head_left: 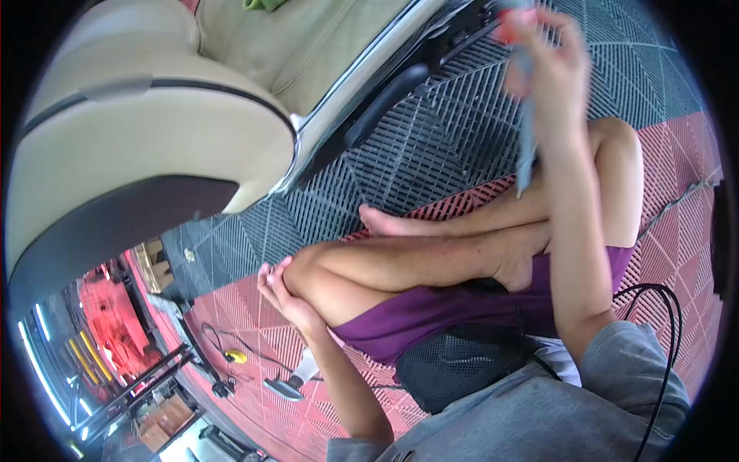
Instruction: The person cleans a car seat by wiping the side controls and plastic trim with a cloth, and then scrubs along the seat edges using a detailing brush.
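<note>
My right hand point(550, 85) is raised at the upper right, near the lower edge of the seat. Its fingers are wrapped round a long grey tool point(526, 142) that tapers to a thin tip pointing down. Something red point(517, 26) shows at the fingertips; motion blur hides its shape. My left hand point(289, 296) rests against the knee at the left, palm up with the fingers apart and loosely bent, holding nothing. A beige seat point(154, 146) with dark trim fills the upper left, with a black lever point(389, 104) along its lower side.
Grey and red grid tiles point(269, 239) cover the floor. Beside my left forearm lies a white and grey tool point(296, 377), near a yellow object point(235, 356) with a cable. Black cables point(670, 308) run beside my right arm. Cardboard boxes point(165, 420) stand at the lower left.
</note>
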`<state>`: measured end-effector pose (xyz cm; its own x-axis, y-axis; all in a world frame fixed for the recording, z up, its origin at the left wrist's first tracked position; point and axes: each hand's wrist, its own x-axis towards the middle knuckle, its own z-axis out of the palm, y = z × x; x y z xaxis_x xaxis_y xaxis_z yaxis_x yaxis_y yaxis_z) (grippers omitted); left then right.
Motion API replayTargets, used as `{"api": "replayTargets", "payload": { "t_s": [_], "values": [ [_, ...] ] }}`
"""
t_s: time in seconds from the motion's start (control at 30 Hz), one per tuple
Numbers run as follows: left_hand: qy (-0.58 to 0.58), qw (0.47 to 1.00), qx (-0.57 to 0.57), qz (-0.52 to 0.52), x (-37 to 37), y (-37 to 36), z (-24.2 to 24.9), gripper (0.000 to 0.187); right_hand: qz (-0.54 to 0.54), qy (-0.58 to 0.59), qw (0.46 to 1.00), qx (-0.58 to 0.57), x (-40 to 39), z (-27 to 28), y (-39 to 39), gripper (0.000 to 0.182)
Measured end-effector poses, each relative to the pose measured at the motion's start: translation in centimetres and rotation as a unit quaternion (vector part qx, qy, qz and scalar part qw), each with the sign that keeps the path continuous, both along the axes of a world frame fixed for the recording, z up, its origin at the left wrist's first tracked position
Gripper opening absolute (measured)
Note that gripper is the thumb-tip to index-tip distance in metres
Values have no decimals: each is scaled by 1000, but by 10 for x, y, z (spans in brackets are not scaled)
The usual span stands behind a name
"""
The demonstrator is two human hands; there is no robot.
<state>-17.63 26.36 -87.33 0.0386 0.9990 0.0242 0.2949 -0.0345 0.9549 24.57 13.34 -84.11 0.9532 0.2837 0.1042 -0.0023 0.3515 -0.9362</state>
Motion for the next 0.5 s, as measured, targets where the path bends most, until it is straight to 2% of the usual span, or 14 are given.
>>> {"api": "replayTargets", "payload": {
  "t_s": [0.03, 0.1, 0.17, 0.2, 0.23, 0.27, 0.3, 0.37, 0.43, 0.5],
  "values": [
    [7, 1000, -2, -7, 3, 1, 3, 38, -52, 63, 995, -49, -4, 43, 0, 19],
    [-12, 1000, -12, -15, 7, 7, 1, 40, -84, -32, 996, -3, 11, 3, 2, 24],
    [-6, 1000, -25, -15, 11, 9, 2, 41, -92, -226, 950, -195, -48, 1, 29, 12],
    [-6, 1000, -22, -11, 13, 9, 2, 44, 14, -195, 967, -162, -85, -6, 42, 11],
    [-4, 1000, -23, -13, 13, 8, 2, 44, 169, -132, 965, -150, -120, -10, 48, 17],
    [0, 1000, -24, -13, 11, 6, 3, 44, 345, -115, 910, -199, -142, -16, 52, 19],
    [3, 1000, -23, -10, 7, 6, 3, 44, 424, -138, 868, -218, -154, -17, 51, 24],
    [2, 1000, -22, -14, -4, 5, 0, 51, 354, -101, 919, -141, -151, -19, 60, 21],
    [-27, 999, -26, -8, -9, 0, -2, 53, 141, -219, 959, -110, -101, -8, 54, 18],
    [-29, 999, -27, -7, -7, -2, 0, 56, -39, -237, 963, -125, -51, 6, 32, 18]
  ]
}}
